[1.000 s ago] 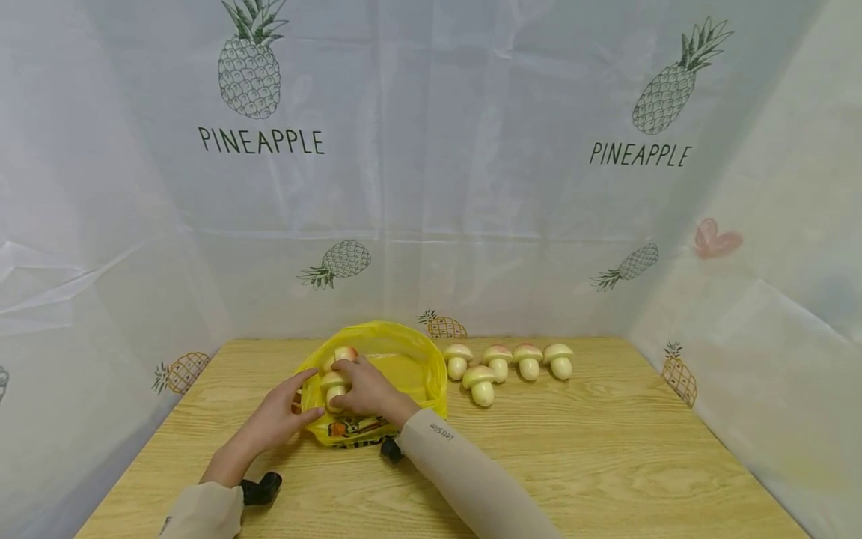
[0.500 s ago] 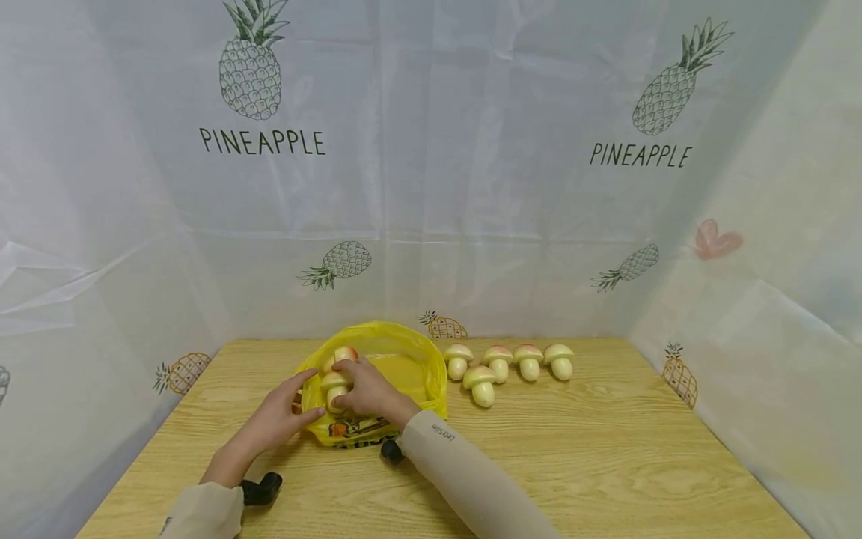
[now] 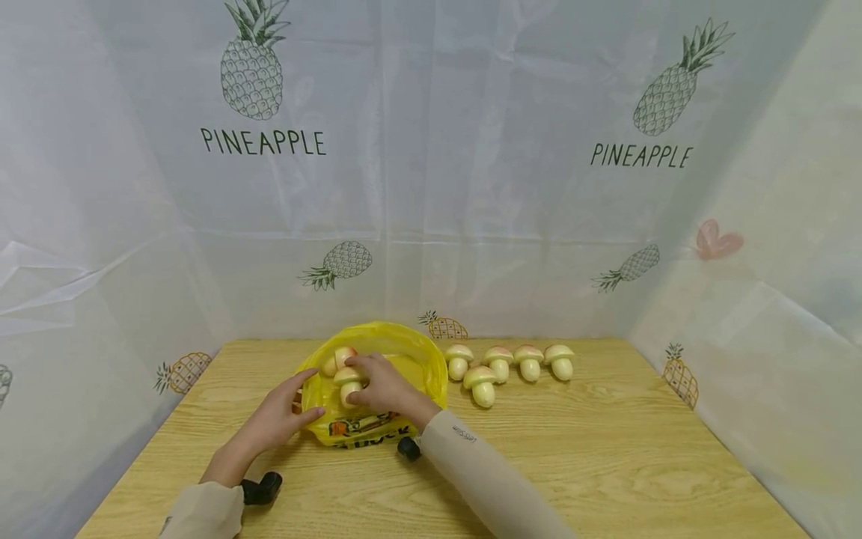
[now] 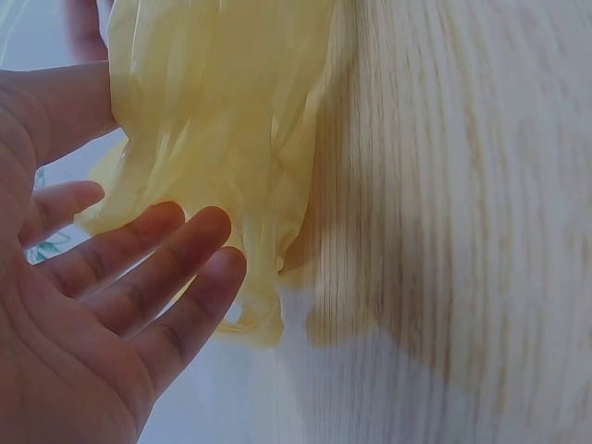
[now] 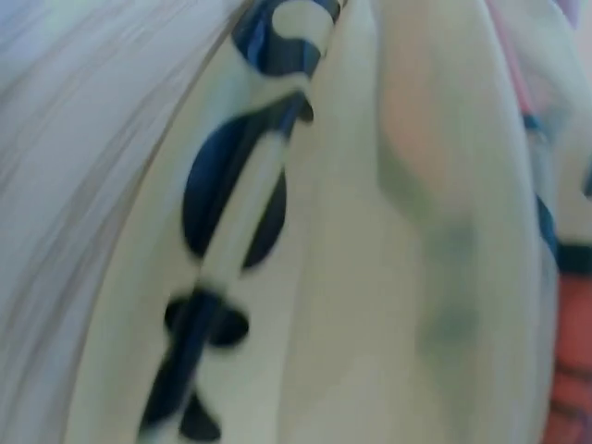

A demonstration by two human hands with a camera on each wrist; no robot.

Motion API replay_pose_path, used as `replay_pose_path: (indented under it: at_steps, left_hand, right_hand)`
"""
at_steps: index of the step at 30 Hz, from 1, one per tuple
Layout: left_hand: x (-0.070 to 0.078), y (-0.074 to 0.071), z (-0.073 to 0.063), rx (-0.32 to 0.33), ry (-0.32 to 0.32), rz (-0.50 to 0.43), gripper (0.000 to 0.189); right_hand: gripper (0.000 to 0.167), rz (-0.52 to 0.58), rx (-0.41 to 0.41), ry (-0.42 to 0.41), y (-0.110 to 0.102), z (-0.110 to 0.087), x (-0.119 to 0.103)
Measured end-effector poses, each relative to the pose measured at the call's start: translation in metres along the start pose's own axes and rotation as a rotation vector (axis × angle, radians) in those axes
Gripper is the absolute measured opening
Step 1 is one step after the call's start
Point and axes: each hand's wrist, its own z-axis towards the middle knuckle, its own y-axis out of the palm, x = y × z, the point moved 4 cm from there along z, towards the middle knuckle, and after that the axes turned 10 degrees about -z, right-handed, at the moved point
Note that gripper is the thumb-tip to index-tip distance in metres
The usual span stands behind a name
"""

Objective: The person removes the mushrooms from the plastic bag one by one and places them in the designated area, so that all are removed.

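Note:
A yellow plastic bag (image 3: 404, 346) lies with its mouth open on the wooden table. Inside its left part, my right hand (image 3: 384, 385) pinches a toy mushroom (image 3: 348, 382) with a pale yellow cap between thumb and fingers. A second toy mushroom (image 3: 337, 362), with a reddish cap, lies in the bag just behind it. My left hand (image 3: 279, 408) is at the bag's left rim, fingers spread; in the left wrist view its fingers (image 4: 157, 277) extend along the outside of the bag (image 4: 213, 120). The right wrist view shows mostly the bag's printed wall (image 5: 342, 277), which hides the hand's grip.
To the right of the bag stand several more toy mushrooms (image 3: 528, 363), one of them, a yellow-capped mushroom (image 3: 482, 387), closer to the front. A white pineapple-print curtain (image 3: 431, 187) encloses the table (image 3: 579, 464) at the back and sides.
My right hand has shifted slightly to the right inside the bag, and the pinched mushroom has moved with it. More of the red-capped mushroom shows. The left hand has stayed put.

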Motion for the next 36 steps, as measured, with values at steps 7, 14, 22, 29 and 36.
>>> replay_pose_path:
  at_steps: [7,14,22,29,36]
  left_hand:
    - [-0.002,0.001,0.002,0.010,0.013,-0.006,0.073]
    - [-0.003,0.000,0.000,0.014,0.016,0.008,0.072]
    - [-0.001,-0.002,0.000,0.015,0.022,0.016,0.073]
    - [0.002,-0.003,-0.001,0.009,0.021,0.013,0.073]
    - [0.000,0.000,0.000,0.011,0.020,0.015,0.072]
  right_hand:
    - [0.064,-0.024,0.003,-0.037,-0.016,-0.015,0.007]
    - [0.062,0.003,0.027,-0.070,-0.030,-0.030,0.011]
    - [0.060,0.058,0.044,-0.057,-0.044,-0.045,0.026]
    - [0.059,0.138,0.086,-0.051,-0.056,-0.062,0.042]
    - [0.059,0.135,0.151,-0.068,-0.067,-0.078,0.058]
